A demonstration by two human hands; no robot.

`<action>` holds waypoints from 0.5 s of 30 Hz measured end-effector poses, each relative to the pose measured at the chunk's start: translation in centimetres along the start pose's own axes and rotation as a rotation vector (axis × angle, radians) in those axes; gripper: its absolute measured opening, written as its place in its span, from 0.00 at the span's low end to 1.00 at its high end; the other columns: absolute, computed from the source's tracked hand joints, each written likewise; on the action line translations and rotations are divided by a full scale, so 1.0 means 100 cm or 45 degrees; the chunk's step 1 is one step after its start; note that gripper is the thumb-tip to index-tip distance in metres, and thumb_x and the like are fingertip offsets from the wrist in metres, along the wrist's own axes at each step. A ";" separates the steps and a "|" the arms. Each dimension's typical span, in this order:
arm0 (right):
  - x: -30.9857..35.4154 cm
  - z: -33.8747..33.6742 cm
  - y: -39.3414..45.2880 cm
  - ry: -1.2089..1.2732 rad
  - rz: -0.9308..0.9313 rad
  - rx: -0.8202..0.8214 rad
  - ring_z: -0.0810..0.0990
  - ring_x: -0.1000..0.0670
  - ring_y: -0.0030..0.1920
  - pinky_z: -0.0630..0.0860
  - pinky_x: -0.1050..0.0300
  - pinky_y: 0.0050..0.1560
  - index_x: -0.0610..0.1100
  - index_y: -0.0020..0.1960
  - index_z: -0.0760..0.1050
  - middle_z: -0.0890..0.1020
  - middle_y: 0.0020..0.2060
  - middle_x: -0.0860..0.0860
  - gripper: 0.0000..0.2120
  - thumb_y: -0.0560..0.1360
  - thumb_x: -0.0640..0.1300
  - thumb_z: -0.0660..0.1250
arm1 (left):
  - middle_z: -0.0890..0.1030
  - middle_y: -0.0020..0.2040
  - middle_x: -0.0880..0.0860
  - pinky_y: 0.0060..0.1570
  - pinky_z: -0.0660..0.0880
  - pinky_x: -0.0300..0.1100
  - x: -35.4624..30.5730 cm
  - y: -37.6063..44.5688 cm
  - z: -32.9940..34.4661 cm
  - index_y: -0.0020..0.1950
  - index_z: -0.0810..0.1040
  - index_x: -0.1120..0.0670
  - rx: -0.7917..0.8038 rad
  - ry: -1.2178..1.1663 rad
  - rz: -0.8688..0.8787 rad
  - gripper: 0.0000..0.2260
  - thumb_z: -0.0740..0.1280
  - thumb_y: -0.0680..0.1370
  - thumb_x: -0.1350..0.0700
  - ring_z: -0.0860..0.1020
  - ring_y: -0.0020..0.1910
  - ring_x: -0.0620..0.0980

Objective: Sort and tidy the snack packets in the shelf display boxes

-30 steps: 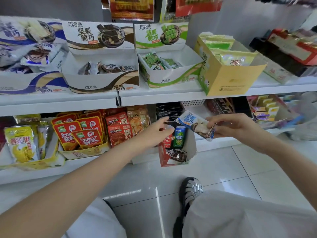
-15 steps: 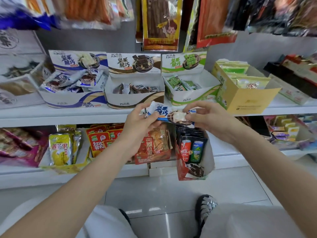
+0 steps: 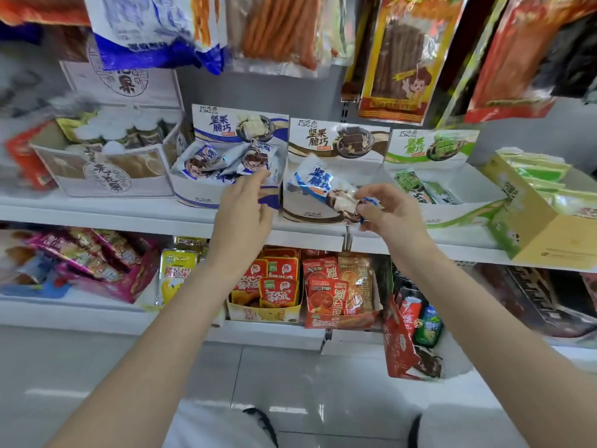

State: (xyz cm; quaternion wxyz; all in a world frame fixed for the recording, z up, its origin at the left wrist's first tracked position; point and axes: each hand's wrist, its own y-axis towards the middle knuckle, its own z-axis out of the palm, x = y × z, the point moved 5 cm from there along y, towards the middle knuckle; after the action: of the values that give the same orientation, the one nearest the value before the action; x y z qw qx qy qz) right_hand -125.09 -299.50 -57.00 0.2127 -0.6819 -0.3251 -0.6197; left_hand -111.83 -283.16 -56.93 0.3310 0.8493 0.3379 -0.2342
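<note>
My right hand (image 3: 389, 213) pinches one end of a white-and-blue snack packet (image 3: 319, 184) held in front of the brown-trimmed display box (image 3: 305, 215). My left hand (image 3: 245, 210) reaches up with fingers extended to the front of the blue-trimmed display box (image 3: 197, 198), its fingertips touching the white-and-blue packets (image 3: 223, 161) piled inside. A green-trimmed box (image 3: 465, 202) with green packets (image 3: 416, 187) stands to the right on the same upper shelf.
A yellow carton (image 3: 542, 234) of green packets sits at the shelf's right end, a white box (image 3: 109, 176) at the left. Large bags (image 3: 400, 56) hang above. The lower shelf holds red and yellow packets (image 3: 277, 286) and a red box (image 3: 400, 347) tilting off its edge.
Both hands rose from the lower shelf to the upper one. The left hand let go of the packet and reached to the blue box; the right hand carried the packet up before the brown box.
</note>
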 end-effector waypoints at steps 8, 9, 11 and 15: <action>-0.004 -0.035 0.011 0.015 -0.030 -0.374 0.75 0.50 0.32 0.73 0.65 0.28 0.50 0.45 0.73 0.76 0.54 0.45 0.15 0.77 0.31 0.59 | 0.65 0.71 0.53 0.66 0.58 0.48 0.002 0.003 0.021 0.73 0.61 0.55 0.114 0.355 0.069 0.24 0.59 0.77 0.59 0.59 0.69 0.54; -0.004 -0.036 0.012 -0.009 -0.045 -0.376 0.76 0.51 0.33 0.73 0.66 0.27 0.51 0.46 0.72 0.76 0.54 0.45 0.15 0.77 0.30 0.59 | 0.65 0.71 0.52 0.65 0.58 0.48 -0.001 0.003 0.023 0.73 0.61 0.54 0.100 0.382 0.059 0.24 0.59 0.77 0.58 0.59 0.68 0.54; -0.006 -0.037 0.012 -0.067 -0.063 -0.376 0.78 0.53 0.37 0.74 0.67 0.29 0.49 0.48 0.72 0.76 0.54 0.49 0.15 0.76 0.29 0.59 | 0.63 0.72 0.51 0.65 0.58 0.49 -0.010 0.004 0.028 0.73 0.62 0.53 0.102 0.399 0.089 0.24 0.59 0.77 0.58 0.57 0.69 0.54; -0.010 -0.038 0.013 -0.146 -0.068 -0.355 0.76 0.58 0.36 0.73 0.66 0.32 0.47 0.44 0.73 0.77 0.46 0.59 0.15 0.76 0.28 0.58 | 0.59 0.75 0.49 0.68 0.54 0.49 -0.015 0.003 0.039 0.75 0.57 0.52 0.236 0.435 0.162 0.25 0.58 0.78 0.59 0.55 0.72 0.51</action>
State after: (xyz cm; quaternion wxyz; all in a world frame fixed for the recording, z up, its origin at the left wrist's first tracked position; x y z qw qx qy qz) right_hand -126.90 -303.25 -57.25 0.0803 -0.7302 -0.2656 -0.6244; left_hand -113.34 -286.75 -58.49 0.2036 0.9232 0.3117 -0.0954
